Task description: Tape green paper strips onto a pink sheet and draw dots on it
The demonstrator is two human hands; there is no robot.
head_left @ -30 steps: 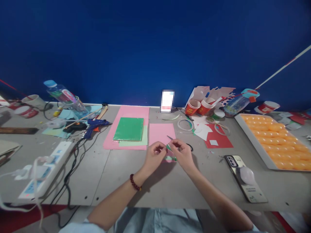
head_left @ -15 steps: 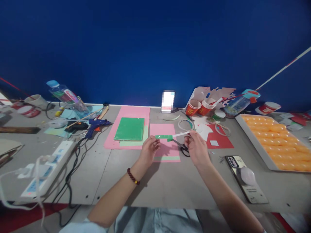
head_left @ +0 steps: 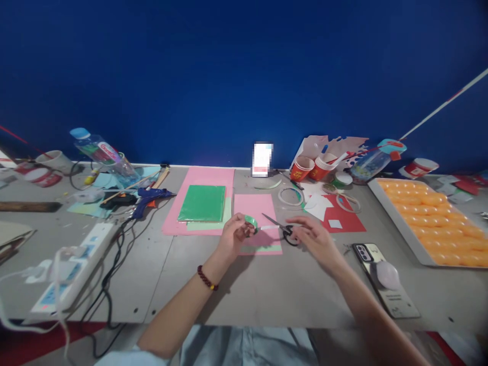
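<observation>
My left hand (head_left: 233, 233) pinches a curled green strip (head_left: 251, 221) between thumb and fingers. A narrow white strip (head_left: 270, 227) runs from beside the green curl toward the scissors; I cannot tell whether the two are joined. The black-handled scissors (head_left: 287, 235) lie at the right edge of a pink sheet (head_left: 253, 206), blades pointing up and left. My right hand (head_left: 314, 239) is beside the scissor handles with its fingers stretched out and apart. Whether its fingertips touch the handles is unclear.
Left: a green paper pack (head_left: 203, 203) on larger pink paper, a blue glue gun (head_left: 150, 201), a power strip (head_left: 76, 269) with cables. Right: tape rolls (head_left: 290, 196), red paper (head_left: 351, 223), paper cups (head_left: 302, 169), a phone (head_left: 385, 279), a tray of orange balls (head_left: 430, 218).
My right hand has let go of the white strip and moved slightly right and down, its fingers spreading by the scissors. The green strip, flat before, is now curled in my left hand.
</observation>
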